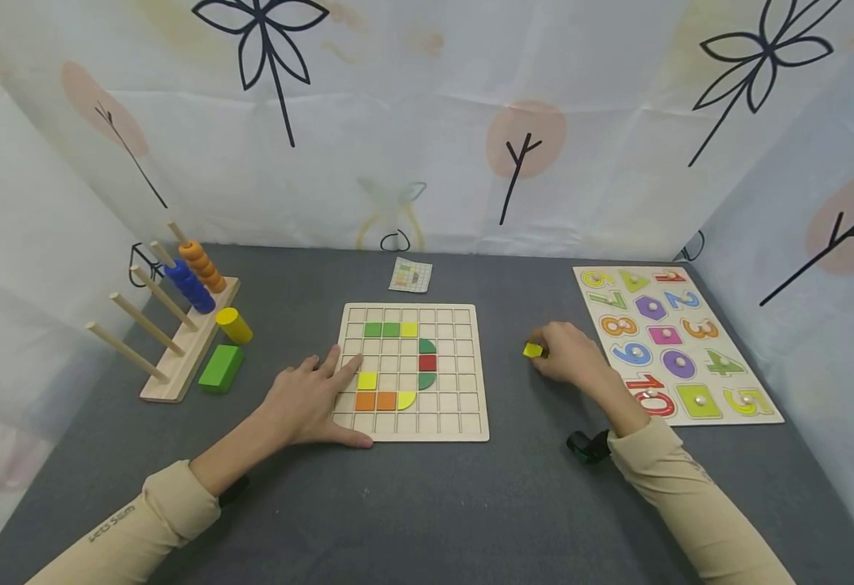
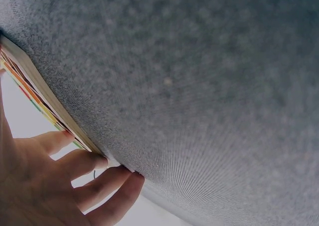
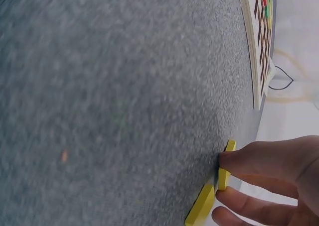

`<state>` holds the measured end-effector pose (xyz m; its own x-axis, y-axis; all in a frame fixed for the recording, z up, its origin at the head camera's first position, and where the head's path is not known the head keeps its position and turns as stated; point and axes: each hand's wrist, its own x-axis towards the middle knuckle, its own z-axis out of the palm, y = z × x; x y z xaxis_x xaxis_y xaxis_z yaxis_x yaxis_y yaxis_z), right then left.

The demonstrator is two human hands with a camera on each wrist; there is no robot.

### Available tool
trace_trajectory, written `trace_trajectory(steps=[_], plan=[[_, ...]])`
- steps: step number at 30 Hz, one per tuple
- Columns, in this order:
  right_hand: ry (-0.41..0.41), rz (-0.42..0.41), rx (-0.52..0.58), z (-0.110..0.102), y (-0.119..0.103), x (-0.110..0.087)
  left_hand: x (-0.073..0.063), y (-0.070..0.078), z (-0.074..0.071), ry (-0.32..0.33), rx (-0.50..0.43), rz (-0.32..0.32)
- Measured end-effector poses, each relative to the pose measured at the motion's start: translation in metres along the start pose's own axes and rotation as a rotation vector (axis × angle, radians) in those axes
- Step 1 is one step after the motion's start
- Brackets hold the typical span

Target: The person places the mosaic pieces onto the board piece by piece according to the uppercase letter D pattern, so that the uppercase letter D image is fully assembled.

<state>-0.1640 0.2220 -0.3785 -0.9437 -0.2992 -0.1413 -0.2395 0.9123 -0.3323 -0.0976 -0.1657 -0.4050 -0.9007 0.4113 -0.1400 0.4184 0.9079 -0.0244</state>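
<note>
A square wooden grid board (image 1: 452, 426) lies in the middle of the table, with green, yellow, red and orange tiles (image 1: 386, 401) in some of its cells. My left hand (image 1: 309, 406) rests spread over the board's left edge, thumb along the near edge and one finger reaching over the cells. To the right of the board, my right hand (image 1: 567, 354) pinches a small yellow tile (image 3: 224, 179) between thumb and fingers, low over the table. A second yellow tile (image 3: 201, 206) lies close beside it in the right wrist view; its full shape is partly hidden.
A small pattern card (image 1: 411, 275) lies behind the board. At left stand a wooden peg stacker (image 1: 191, 345) with blue and orange beads, a yellow cylinder (image 1: 233, 325) and a green block (image 1: 221, 369). A number puzzle board (image 1: 678, 345) lies at right, partly under my right forearm.
</note>
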Motion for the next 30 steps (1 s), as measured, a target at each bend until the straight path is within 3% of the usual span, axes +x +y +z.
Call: trace_trajectory(steps=[19,30], plan=[[0.048,-0.138,0.025,0.011,-0.045,0.014,-0.001,0.000,-0.001,0.002,0.006,0.006],[0.014,-0.181,0.003,0.015,-0.085,0.026,0.000,0.000,-0.001,-0.007,0.021,-0.005]])
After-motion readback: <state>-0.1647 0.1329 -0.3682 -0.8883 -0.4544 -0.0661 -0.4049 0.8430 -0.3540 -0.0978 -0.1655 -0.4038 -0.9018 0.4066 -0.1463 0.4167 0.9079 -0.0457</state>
